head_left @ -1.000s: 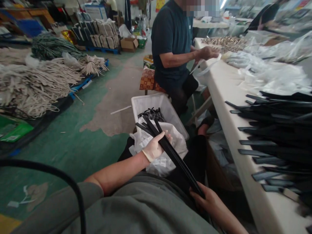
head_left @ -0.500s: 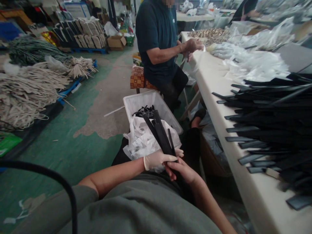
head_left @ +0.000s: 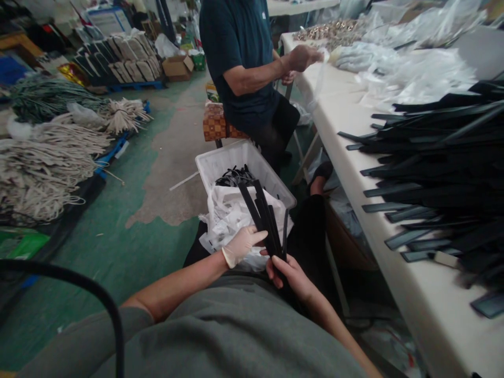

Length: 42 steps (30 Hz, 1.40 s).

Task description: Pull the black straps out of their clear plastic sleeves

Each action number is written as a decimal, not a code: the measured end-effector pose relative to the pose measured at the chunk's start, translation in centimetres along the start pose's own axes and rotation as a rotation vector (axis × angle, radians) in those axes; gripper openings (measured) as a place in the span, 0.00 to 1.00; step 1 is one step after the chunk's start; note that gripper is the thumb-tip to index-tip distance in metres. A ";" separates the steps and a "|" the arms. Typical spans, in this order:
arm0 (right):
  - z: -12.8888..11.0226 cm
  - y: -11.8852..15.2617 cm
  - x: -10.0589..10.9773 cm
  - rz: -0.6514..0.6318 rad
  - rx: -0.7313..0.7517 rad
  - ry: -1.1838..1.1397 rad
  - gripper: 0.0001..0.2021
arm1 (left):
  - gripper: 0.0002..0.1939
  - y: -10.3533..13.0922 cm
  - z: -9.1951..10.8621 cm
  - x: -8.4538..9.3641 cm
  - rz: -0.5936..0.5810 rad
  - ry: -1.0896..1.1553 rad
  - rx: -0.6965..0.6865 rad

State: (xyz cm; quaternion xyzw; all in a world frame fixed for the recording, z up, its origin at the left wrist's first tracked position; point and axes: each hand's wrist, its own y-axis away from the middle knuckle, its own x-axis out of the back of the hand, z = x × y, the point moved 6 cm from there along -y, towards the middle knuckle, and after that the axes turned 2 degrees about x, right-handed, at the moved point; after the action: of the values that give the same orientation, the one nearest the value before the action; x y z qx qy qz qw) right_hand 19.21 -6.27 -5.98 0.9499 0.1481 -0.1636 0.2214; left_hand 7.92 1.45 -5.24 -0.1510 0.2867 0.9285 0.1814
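A bundle of flat black strips (head_left: 262,215) points up and away from my lap, its far ends fanned apart. My right hand (head_left: 289,270) is wrapped round the lower part of the bundle, thumb on top. The gloved left hand (head_left: 242,245) is at the bundle's left side, pinching the edge of the strips; some of its fingers are hidden. Crumpled white plastic (head_left: 224,215) lies on my lap under the strips. Just beyond stands a white bin (head_left: 271,176) with black strips inside.
A white-topped table (head_left: 354,231) runs along my right, bearing a big pile of black strips (head_left: 433,173) and plastic bags (head_left: 417,73). A co-worker (head_left: 240,58) sits ahead at its edge. Bundles of pale cords (head_left: 47,163) lie on the floor to the left.
My left hand has slid back to the left from around the bundle to its edge. One strip on the right now stands further apart from the others. The view has shifted slightly.
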 end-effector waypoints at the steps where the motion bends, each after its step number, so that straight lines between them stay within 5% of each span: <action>1: -0.4 -0.1 0.1 0.006 0.010 0.078 0.24 | 0.20 0.1 0.3 0.1 0.031 -0.077 -0.027; 8: -3.1 -0.5 1.0 0.149 -0.023 0.421 0.22 | 0.13 0.9 1.7 -1.2 0.082 -0.613 -0.181; 14: -2.8 1.7 3.0 0.089 -0.059 0.372 0.28 | 0.19 0.0 3.1 0.7 0.150 -0.171 -0.162; 19: -3.3 2.6 5.2 0.254 -0.038 0.340 0.27 | 0.17 0.1 0.8 0.1 0.000 -0.423 -0.049; 23: -4.4 1.1 4.0 0.196 0.038 0.526 0.23 | 0.17 0.8 -1.4 -2.5 -0.137 -0.630 -0.035; 26: -4.3 0.4 3.7 0.200 0.035 0.550 0.22 | 0.18 0.9 -1.1 -3.0 -0.225 -0.731 -0.040; 29: -3.7 0.5 4.7 0.265 0.020 0.407 0.22 | 0.19 0.2 1.2 0.2 -0.139 -0.913 -0.065; 33: -3.2 1.1 7.0 0.380 0.034 -0.006 0.18 | 0.20 -0.8 6.1 7.9 0.315 -1.312 -0.202; 35: -3.0 1.0 7.2 0.358 0.026 -0.193 0.15 | 0.24 -1.5 7.0 10.6 0.430 -1.498 -0.158; 39: -2.7 0.3 5.9 0.251 -0.035 -0.365 0.13 | 0.30 -3.4 5.8 12.4 0.389 -1.698 0.021; 42: -2.3 -0.2 5.0 0.206 -0.063 -0.374 0.13 | 0.24 -4.5 4.8 12.4 0.357 -1.727 0.098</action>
State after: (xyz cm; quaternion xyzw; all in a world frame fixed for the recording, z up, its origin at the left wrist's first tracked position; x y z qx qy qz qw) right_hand 24.23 -3.94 -6.01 0.9058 0.0118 -0.3087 0.2900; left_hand -2.06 10.87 -8.40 0.6582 0.1084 0.7196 0.1930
